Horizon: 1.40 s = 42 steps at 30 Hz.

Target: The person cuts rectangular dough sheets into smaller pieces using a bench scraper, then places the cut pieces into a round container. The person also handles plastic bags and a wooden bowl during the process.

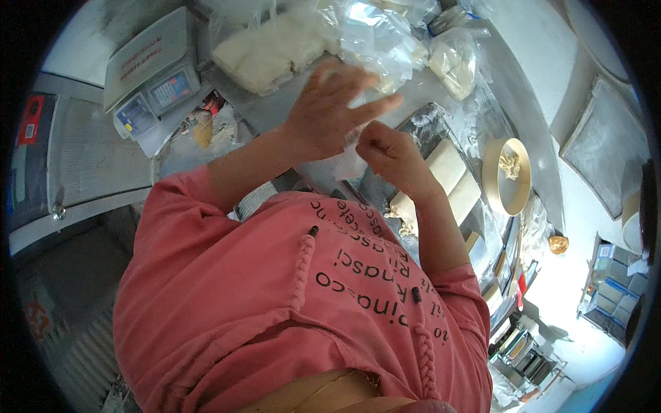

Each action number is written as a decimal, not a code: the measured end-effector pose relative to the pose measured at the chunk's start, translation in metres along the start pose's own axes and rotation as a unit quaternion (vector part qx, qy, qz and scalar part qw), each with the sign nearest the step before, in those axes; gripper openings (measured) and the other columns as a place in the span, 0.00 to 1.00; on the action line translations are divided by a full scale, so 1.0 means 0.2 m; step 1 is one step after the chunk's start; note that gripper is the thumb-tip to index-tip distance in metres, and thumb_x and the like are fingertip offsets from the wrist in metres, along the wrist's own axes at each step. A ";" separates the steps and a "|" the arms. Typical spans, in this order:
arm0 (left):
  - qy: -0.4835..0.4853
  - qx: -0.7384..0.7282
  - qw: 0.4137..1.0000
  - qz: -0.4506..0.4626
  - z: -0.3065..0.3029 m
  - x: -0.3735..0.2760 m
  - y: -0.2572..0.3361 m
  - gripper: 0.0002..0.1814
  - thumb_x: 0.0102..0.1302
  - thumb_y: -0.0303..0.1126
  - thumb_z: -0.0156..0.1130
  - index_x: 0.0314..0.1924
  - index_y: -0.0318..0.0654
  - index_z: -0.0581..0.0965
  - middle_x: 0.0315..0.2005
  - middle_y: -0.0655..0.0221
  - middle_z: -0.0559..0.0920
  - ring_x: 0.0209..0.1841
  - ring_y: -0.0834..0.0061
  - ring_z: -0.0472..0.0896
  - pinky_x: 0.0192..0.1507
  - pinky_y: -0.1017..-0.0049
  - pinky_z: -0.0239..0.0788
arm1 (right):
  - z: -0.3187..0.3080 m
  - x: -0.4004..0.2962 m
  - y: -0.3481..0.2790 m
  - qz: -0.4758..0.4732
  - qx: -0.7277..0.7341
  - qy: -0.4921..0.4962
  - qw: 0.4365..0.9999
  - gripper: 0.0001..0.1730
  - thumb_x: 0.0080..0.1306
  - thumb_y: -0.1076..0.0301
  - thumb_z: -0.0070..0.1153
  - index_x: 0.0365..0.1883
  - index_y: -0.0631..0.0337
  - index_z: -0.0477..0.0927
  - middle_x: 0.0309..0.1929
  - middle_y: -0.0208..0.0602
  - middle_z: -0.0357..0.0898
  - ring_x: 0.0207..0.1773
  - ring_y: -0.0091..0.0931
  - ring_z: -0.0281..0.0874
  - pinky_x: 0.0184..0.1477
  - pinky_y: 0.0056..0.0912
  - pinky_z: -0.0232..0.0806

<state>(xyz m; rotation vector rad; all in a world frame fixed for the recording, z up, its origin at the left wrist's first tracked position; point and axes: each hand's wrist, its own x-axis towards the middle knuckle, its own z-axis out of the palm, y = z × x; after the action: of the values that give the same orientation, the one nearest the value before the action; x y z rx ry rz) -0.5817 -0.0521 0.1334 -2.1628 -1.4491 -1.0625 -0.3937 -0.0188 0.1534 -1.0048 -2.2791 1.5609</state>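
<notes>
My left hand [330,111] is raised over the worktop, fingers spread apart and slightly blurred, with nothing visible between them. Close against it, my right hand [390,149] is curled into a fist. A thin piece of translucent plastic [350,164], apparently a bag, hangs below the two hands from beside the right fingers; the grip itself is partly hidden. Under and beyond the right forearm lie two pale, flat-folded dough sheets [462,193] on a dark plastic-covered board. Ragged strands of dough [408,222] stick out at their near end.
Bagged pale dough or noodles [268,51] and crumpled clear bags [379,36] lie at the back. A digital scale [155,93] stands left. To the right are a round wooden hoop [506,178] with dough scraps, long-handled tools [501,263] and a metal machine [526,356].
</notes>
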 end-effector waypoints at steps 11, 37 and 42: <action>-0.100 -0.320 0.885 -0.323 0.05 -0.10 0.07 0.10 0.56 0.28 0.57 0.39 0.40 0.77 0.33 0.59 0.80 0.36 0.57 0.79 0.37 0.68 0.70 | 0.15 0.05 -0.18 -0.064 -0.294 0.131 0.944 0.12 0.56 0.80 0.41 0.38 0.63 0.72 0.36 0.51 0.75 0.40 0.45 0.75 0.43 0.42 0.68; -0.548 -0.099 0.801 -0.221 0.65 -0.48 -0.67 0.23 0.64 0.45 0.46 0.53 0.39 0.73 0.47 0.50 0.77 0.50 0.54 0.75 0.54 0.60 0.63 | 0.20 0.48 0.68 -0.047 -0.291 -0.049 0.954 0.20 0.57 0.67 0.54 0.50 0.60 0.72 0.46 0.48 0.75 0.49 0.42 0.73 0.53 0.43 0.65; -0.629 -0.019 0.756 -0.179 0.80 -0.21 -0.73 0.20 0.63 0.42 0.48 0.40 0.31 0.77 0.35 0.53 0.80 0.39 0.59 0.78 0.43 0.62 0.67 | 0.00 -0.02 0.54 -0.197 -0.206 0.296 0.912 0.19 0.56 0.66 0.56 0.47 0.57 0.74 0.44 0.42 0.76 0.47 0.39 0.74 0.50 0.40 0.68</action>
<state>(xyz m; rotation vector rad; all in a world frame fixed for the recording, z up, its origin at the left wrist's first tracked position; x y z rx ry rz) -0.6563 0.0829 -0.0238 -2.7761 -2.3755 0.6025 -0.3455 0.0024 0.0589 -0.8665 -2.1948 0.5240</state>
